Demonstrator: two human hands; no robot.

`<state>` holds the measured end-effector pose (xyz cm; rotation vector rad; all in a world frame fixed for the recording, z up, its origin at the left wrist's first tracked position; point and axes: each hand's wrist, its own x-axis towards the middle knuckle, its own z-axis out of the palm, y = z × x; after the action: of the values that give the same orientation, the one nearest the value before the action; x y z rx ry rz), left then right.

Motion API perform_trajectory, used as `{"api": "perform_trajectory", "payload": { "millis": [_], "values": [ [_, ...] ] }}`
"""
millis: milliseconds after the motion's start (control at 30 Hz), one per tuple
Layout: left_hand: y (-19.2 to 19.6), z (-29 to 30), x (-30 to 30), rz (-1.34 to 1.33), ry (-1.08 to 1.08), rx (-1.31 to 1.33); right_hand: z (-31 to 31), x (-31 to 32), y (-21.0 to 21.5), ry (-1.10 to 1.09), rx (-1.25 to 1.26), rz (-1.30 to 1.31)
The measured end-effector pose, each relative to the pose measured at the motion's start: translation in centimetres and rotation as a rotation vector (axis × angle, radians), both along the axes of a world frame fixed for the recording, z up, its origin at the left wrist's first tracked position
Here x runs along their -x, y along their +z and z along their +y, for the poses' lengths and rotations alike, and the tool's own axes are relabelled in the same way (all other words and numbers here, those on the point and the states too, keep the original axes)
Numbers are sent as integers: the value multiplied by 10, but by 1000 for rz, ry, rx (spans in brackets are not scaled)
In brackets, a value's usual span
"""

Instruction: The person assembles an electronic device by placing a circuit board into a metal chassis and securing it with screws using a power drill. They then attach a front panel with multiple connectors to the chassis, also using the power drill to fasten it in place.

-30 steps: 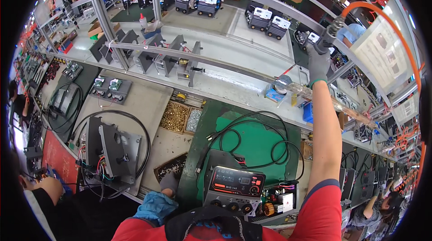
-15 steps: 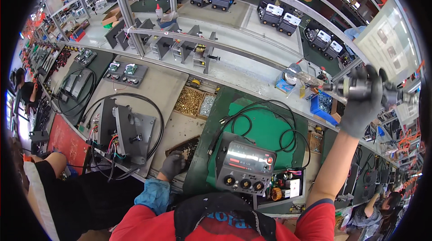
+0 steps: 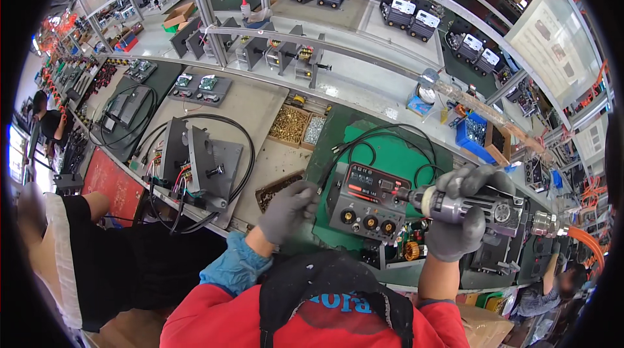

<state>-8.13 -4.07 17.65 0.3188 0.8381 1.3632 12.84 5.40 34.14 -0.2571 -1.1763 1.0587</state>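
Bright, fairly even light; glare patches on bench (image 3: 364,83). Left edge blown out. Fisheye bows rail (image 3: 270,34); corners black.

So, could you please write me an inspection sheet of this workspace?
Surface: dark green mat with a brighter green area.
Job's things: grey panel unit on the mat; power tool, its tip near the panel's right edge, contact unclear.
Clutter: brass-coloured fasteners and silvery pieces left of the mat.
Hands: gloved left hand left of the panel unit, whether holding anything unclear; gloved right hand gripping the tool.
Cables: black cord looped on the mat; orange hose at the tool's rear.
Surroundings: grey-and-white machines behind the bench; a co-worker at far right.
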Motion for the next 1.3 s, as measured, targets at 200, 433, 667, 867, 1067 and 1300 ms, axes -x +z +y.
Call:
{"api": "perform_trajectory", "payload": {
  "millis": [200,433,667,867,1067,1300],
  "values": [
    [51,13,-51,-178,-249,-167,-25,0,-6,156,-77,55],
    [46,8,-71,-304,-329,-105,-43,-7,-10,128,-49,64],
    [34,1,-78,-228,-295,-129,-55,-13,-14,133,-85,34],
    [42,2,-78,-237,-438,-51,-52,-27,-23,241,-135,-12],
    [34,10,-84,-300,-350,112,-49,-31,-34,212,-102,-65],
    [30,15,-83,-338,-325,110,-32,-32,-35,276,-207,-172]
  ]
}}
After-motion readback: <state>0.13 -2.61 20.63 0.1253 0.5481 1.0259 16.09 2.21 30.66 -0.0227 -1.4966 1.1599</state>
